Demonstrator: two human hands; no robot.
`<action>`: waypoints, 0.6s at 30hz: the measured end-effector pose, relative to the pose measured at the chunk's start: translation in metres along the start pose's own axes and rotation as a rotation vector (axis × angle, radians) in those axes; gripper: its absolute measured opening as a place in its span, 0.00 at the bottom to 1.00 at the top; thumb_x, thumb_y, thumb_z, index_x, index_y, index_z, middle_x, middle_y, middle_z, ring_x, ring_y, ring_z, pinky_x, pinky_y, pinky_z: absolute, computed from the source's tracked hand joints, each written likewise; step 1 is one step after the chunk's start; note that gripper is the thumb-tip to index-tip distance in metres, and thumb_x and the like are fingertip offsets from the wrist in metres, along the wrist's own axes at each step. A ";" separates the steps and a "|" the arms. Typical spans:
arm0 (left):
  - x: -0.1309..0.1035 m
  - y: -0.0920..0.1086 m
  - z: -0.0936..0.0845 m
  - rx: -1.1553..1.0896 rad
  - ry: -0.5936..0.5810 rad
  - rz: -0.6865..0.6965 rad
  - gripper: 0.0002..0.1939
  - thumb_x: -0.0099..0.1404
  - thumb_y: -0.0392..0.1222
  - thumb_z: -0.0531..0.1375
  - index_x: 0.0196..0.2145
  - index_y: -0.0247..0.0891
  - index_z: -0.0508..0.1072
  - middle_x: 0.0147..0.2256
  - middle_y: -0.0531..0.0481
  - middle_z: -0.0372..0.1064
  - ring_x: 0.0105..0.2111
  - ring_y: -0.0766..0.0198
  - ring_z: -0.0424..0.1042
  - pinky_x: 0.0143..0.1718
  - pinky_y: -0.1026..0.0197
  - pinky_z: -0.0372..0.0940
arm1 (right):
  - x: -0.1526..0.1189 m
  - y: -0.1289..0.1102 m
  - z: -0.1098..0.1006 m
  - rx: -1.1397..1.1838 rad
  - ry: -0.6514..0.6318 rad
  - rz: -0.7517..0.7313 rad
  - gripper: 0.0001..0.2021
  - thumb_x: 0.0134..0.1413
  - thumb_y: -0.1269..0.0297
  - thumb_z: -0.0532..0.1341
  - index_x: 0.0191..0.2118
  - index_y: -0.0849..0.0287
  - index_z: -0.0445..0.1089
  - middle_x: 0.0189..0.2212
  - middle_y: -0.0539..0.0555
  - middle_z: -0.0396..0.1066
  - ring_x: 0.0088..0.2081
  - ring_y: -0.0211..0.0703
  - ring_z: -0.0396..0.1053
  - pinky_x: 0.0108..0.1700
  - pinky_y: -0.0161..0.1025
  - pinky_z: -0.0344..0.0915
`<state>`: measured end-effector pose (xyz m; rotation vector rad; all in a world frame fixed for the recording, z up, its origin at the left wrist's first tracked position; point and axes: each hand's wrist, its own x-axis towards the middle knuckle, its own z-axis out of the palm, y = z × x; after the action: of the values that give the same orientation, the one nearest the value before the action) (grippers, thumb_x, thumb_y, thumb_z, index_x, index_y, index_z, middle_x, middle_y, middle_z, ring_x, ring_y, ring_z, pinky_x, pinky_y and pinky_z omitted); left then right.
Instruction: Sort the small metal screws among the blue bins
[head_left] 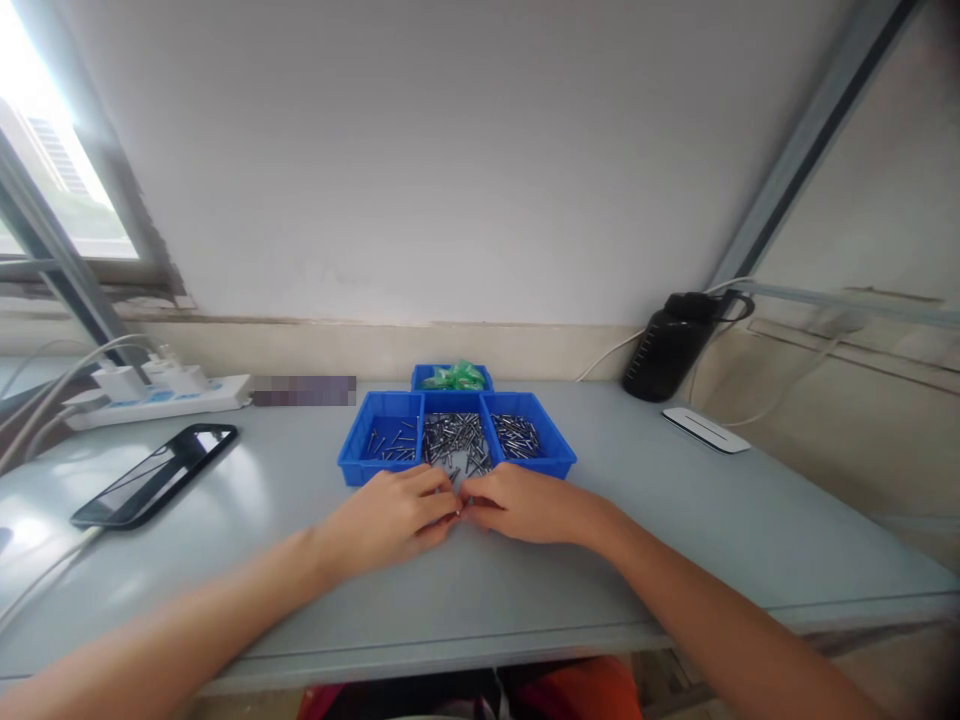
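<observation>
Both hands meet just in front of the blue trays, fingertips nearly touching. My left hand (405, 508) is closed in a pinch, and a tiny shiny bit shows at its fingertips, too small to name. My right hand (517, 502) is also pinched, at the same spot; what it grips is hidden. Behind them, a left blue tray (356, 450) holds a few scattered screws (397, 453). Between the side trays lies a dense heap of metal screws (454, 437). The right blue tray (559, 455) contains another pile of screws (517, 436).
A small blue bin (418, 378) with green plastic (459, 376) stands behind. Left are a phone (157, 477) with a cable and a white power strip (180, 400). A black bottle (667, 347) and a white flat object (705, 430) are at right on the grey table (570, 600).
</observation>
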<state>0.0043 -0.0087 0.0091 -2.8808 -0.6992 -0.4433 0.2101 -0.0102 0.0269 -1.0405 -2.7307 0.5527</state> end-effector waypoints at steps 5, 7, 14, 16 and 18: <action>0.000 0.004 -0.003 -0.034 -0.052 -0.030 0.05 0.62 0.37 0.51 0.34 0.38 0.66 0.32 0.51 0.65 0.32 0.66 0.66 0.32 0.65 0.60 | -0.001 0.001 0.000 -0.004 0.002 0.025 0.07 0.54 0.66 0.54 0.34 0.59 0.69 0.24 0.49 0.68 0.25 0.35 0.62 0.27 0.31 0.52; 0.000 0.005 -0.004 -0.025 -0.063 -0.091 0.04 0.60 0.37 0.52 0.34 0.38 0.65 0.29 0.53 0.65 0.29 0.66 0.66 0.28 0.65 0.60 | -0.001 0.002 0.000 0.010 0.001 0.036 0.06 0.53 0.66 0.56 0.35 0.59 0.69 0.25 0.49 0.69 0.25 0.35 0.63 0.27 0.31 0.53; 0.001 0.002 0.001 0.045 -0.120 -0.145 0.08 0.65 0.41 0.49 0.34 0.38 0.66 0.28 0.53 0.67 0.27 0.65 0.68 0.26 0.64 0.59 | -0.003 0.002 -0.002 0.010 0.022 0.020 0.09 0.55 0.63 0.53 0.30 0.59 0.67 0.24 0.49 0.67 0.26 0.35 0.63 0.27 0.31 0.52; 0.001 0.001 0.002 0.041 -0.120 -0.145 0.08 0.66 0.41 0.48 0.34 0.38 0.66 0.28 0.53 0.68 0.28 0.64 0.68 0.27 0.64 0.59 | -0.002 0.002 -0.003 -0.013 0.025 0.010 0.10 0.57 0.65 0.50 0.28 0.59 0.66 0.22 0.48 0.66 0.25 0.35 0.61 0.27 0.31 0.52; 0.001 0.001 0.002 0.034 -0.119 -0.143 0.09 0.66 0.41 0.48 0.35 0.38 0.66 0.29 0.52 0.69 0.28 0.64 0.69 0.28 0.64 0.59 | -0.002 0.003 -0.003 -0.028 0.023 0.004 0.10 0.57 0.67 0.50 0.28 0.59 0.65 0.22 0.48 0.65 0.25 0.35 0.61 0.27 0.31 0.52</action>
<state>0.0059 -0.0084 0.0070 -2.8545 -0.9275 -0.2746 0.2143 -0.0092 0.0282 -1.0518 -2.7246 0.5017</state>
